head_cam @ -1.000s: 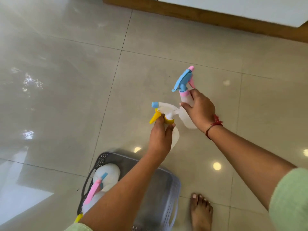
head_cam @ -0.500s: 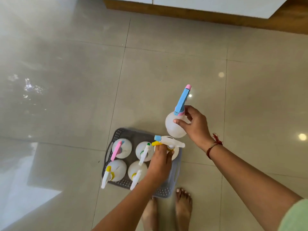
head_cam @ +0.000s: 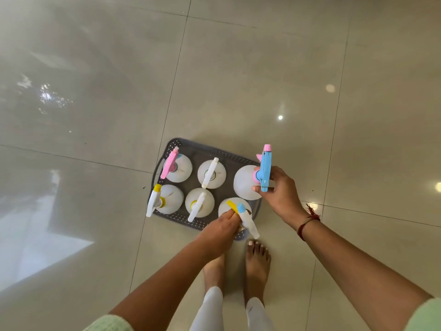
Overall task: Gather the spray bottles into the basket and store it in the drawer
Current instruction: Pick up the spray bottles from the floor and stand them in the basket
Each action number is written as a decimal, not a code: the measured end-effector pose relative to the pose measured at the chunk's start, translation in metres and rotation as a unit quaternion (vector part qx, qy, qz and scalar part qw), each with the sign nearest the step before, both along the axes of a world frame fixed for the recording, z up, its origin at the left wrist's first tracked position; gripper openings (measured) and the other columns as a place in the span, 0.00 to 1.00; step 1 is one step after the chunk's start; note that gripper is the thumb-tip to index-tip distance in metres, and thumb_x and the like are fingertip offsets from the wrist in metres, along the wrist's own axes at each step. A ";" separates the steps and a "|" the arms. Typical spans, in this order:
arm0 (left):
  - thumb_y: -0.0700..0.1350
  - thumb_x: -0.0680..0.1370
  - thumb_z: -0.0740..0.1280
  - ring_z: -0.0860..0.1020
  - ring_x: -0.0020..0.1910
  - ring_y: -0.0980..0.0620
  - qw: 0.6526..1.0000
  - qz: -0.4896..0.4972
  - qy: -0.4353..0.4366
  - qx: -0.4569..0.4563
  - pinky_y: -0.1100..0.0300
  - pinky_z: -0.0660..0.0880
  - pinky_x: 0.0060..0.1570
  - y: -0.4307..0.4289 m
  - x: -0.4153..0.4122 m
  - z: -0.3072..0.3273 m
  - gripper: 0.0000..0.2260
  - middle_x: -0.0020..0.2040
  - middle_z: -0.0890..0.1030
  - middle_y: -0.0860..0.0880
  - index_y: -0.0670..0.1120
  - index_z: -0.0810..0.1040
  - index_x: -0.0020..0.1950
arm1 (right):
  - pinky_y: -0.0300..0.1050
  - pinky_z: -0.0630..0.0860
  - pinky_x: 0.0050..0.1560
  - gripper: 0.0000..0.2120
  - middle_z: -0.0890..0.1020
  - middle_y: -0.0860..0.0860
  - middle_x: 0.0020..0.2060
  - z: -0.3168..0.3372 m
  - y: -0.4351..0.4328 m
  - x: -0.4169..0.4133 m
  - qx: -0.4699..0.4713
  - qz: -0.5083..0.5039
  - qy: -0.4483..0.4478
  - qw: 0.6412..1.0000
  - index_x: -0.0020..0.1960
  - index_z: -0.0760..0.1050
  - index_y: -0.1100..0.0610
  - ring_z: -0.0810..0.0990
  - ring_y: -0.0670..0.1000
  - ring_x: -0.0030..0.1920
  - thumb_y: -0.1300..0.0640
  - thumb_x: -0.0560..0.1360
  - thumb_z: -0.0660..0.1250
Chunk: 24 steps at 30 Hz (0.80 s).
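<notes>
A grey perforated basket (head_cam: 228, 154) sits on the tiled floor just ahead of my feet. Several white spray bottles stand upright inside it, among them one with a pink head (head_cam: 177, 167) at the far left. My right hand (head_cam: 278, 193) grips a white bottle with a blue and pink head (head_cam: 244, 181) over the basket's far right corner. My left hand (head_cam: 220, 229) holds a white bottle with a yellow trigger and blue nozzle (head_cam: 235, 207) by its neck at the near right corner. Whether these two bottles rest on the basket floor is unclear.
Glossy beige floor tiles (head_cam: 238, 80) surround the basket on all sides. My bare feet (head_cam: 256, 261) stand right at the basket's near edge. A bright patch of reflected light (head_cam: 31, 249) lies on the floor at the left.
Both hands have come down and toward me with their bottles, from above the floor beyond the basket to the basket's right end. My view has tilted down onto the basket.
</notes>
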State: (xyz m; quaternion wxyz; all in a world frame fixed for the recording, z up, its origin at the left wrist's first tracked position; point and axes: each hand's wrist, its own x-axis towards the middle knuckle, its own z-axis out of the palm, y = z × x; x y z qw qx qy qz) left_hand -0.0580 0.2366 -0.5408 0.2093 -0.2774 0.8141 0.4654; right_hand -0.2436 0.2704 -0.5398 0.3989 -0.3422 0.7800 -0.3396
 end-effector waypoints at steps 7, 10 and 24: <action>0.33 0.76 0.61 0.73 0.64 0.44 0.987 -0.148 -0.014 -0.057 0.55 0.72 0.60 -0.004 0.011 -0.032 0.25 0.69 0.70 0.43 0.42 0.63 0.73 | 0.28 0.73 0.48 0.13 0.81 0.56 0.54 -0.033 0.010 0.024 0.019 -0.026 0.037 0.999 0.55 0.78 0.60 0.79 0.51 0.49 0.65 0.71 0.71; 0.33 0.75 0.62 0.75 0.62 0.43 0.975 -0.213 -0.025 -0.066 0.55 0.72 0.59 -0.010 0.014 -0.044 0.23 0.66 0.72 0.42 0.40 0.66 0.70 | 0.20 0.68 0.43 0.13 0.80 0.57 0.54 -0.050 0.012 0.032 0.029 -0.038 0.039 0.998 0.55 0.78 0.61 0.78 0.49 0.48 0.67 0.71 0.70; 0.34 0.76 0.64 0.76 0.59 0.43 0.963 -0.262 -0.025 -0.061 0.54 0.74 0.56 -0.024 0.006 -0.065 0.22 0.65 0.73 0.41 0.41 0.65 0.70 | 0.44 0.76 0.49 0.18 0.80 0.56 0.52 -0.084 0.002 0.043 0.054 -0.032 0.036 0.997 0.60 0.74 0.60 0.78 0.52 0.50 0.62 0.72 0.71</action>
